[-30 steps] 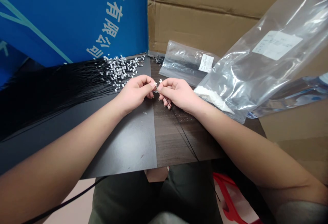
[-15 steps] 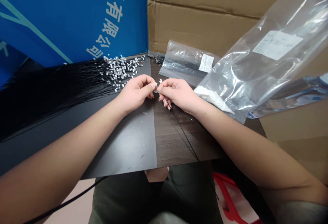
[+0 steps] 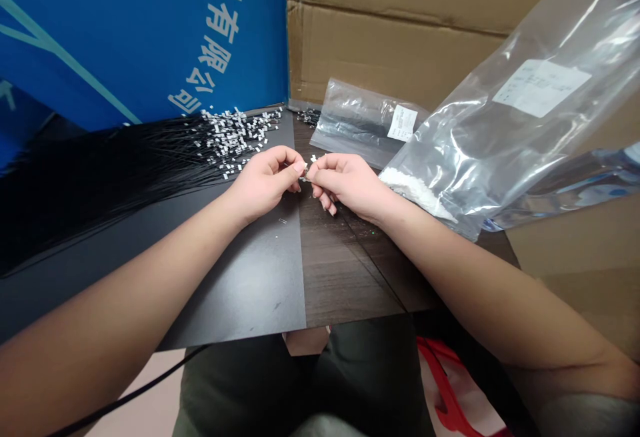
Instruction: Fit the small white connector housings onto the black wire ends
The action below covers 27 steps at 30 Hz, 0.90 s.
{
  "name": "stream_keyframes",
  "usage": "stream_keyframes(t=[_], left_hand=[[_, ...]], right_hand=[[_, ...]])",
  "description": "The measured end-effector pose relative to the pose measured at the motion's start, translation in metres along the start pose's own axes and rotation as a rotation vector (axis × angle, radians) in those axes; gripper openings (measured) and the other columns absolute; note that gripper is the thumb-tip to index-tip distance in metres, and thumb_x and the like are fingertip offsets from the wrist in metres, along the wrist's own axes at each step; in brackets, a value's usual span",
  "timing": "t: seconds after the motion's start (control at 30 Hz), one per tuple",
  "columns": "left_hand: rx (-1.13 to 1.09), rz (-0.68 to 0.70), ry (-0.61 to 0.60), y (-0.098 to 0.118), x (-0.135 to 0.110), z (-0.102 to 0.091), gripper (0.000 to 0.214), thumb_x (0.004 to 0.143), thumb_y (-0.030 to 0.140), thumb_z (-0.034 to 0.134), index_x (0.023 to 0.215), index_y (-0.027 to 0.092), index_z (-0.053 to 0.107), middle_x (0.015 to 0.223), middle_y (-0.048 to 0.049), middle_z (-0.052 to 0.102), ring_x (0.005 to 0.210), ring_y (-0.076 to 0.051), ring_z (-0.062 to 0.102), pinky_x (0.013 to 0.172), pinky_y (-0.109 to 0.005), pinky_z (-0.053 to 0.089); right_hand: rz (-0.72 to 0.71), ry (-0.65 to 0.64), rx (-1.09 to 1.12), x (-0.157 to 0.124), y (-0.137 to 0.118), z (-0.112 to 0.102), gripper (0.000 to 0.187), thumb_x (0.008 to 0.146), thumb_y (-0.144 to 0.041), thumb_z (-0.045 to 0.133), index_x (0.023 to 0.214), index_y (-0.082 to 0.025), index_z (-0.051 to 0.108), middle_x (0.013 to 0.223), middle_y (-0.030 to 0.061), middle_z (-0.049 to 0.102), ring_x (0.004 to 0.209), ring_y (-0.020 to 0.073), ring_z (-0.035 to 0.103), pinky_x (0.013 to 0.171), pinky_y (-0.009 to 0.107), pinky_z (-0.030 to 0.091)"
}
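Note:
My left hand (image 3: 267, 182) is closed, thumb against forefinger, on a small white connector (image 3: 305, 167) that is mostly hidden by the fingertips. Almost touching it, my right hand (image 3: 345, 182) pinches the end of a thin black wire (image 3: 376, 265). The wire trails from under the right hand toward the table's front edge. Whether wire and connector are joined I cannot tell. Behind the fingertips lie a few loose white pieces (image 3: 314, 158). To the left spreads a large bundle of black wires (image 3: 100, 180), with white connectors (image 3: 235, 131) on their ends.
A big clear bag (image 3: 500, 137) with white pieces (image 3: 417, 193) in its bottom leans at the right. A flat labelled bag (image 3: 357, 120) lies behind my hands. A blue panel (image 3: 140, 30) and cardboard (image 3: 395, 43) stand at the back. The dark table (image 3: 250, 283) ends near my lap.
The black wire's trailing part has shifted to the right and lies lower. My right hand's lower fingers have moved slightly; both hands otherwise stay in place.

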State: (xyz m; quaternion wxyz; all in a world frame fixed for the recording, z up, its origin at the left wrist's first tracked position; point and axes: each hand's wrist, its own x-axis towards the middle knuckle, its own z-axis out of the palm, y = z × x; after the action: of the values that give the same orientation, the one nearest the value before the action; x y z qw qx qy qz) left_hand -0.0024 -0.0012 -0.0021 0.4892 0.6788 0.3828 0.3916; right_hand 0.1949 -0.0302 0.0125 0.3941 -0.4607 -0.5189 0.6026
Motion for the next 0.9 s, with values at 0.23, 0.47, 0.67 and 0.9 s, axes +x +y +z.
stream_keyframes(t=[0.23,0.47,0.67,0.9], left_hand=[[0.017,0.016,-0.022,-0.0012,0.0,-0.0005,0.034,0.093,0.049,0.081,0.092,0.018,0.068,0.078,-0.0017,0.068,0.07,-0.014,0.063,0.069,-0.028,0.051],[0.045,0.02,-0.033,-0.0009,-0.0002,-0.0005,0.036,0.093,0.051,0.08,0.092,0.017,0.067,0.079,-0.002,0.068,0.07,-0.014,0.064,0.069,-0.027,0.051],[0.09,0.029,-0.036,0.0006,-0.0001,-0.0011,0.032,0.095,0.047,0.077,0.092,0.017,0.067,0.078,-0.002,0.068,0.069,-0.014,0.064,0.068,-0.028,0.05],[0.117,0.016,-0.036,0.0013,0.0005,-0.0012,0.028,0.095,0.044,0.076,0.09,0.018,0.066,0.077,-0.0021,0.069,0.069,-0.015,0.065,0.068,-0.028,0.05]], right_hand=[[-0.002,-0.001,-0.011,-0.0002,0.001,-0.0002,0.018,0.098,-0.014,0.068,0.081,-0.019,0.064,0.062,-0.0035,0.066,0.043,0.0093,0.056,0.036,0.02,0.046],[-0.001,0.01,-0.022,0.0004,0.0016,-0.0007,0.017,0.098,-0.013,0.068,0.082,-0.019,0.064,0.062,-0.0039,0.065,0.043,0.0089,0.056,0.036,0.02,0.046],[-0.005,0.026,-0.06,0.0004,0.0026,0.0004,0.016,0.096,-0.013,0.07,0.082,-0.018,0.065,0.062,-0.0032,0.065,0.043,0.0089,0.056,0.036,0.019,0.046],[-0.014,0.048,-0.143,-0.0009,-0.0013,0.0015,0.018,0.097,-0.009,0.066,0.082,-0.019,0.064,0.063,-0.0032,0.065,0.044,0.0083,0.056,0.037,0.018,0.046]])
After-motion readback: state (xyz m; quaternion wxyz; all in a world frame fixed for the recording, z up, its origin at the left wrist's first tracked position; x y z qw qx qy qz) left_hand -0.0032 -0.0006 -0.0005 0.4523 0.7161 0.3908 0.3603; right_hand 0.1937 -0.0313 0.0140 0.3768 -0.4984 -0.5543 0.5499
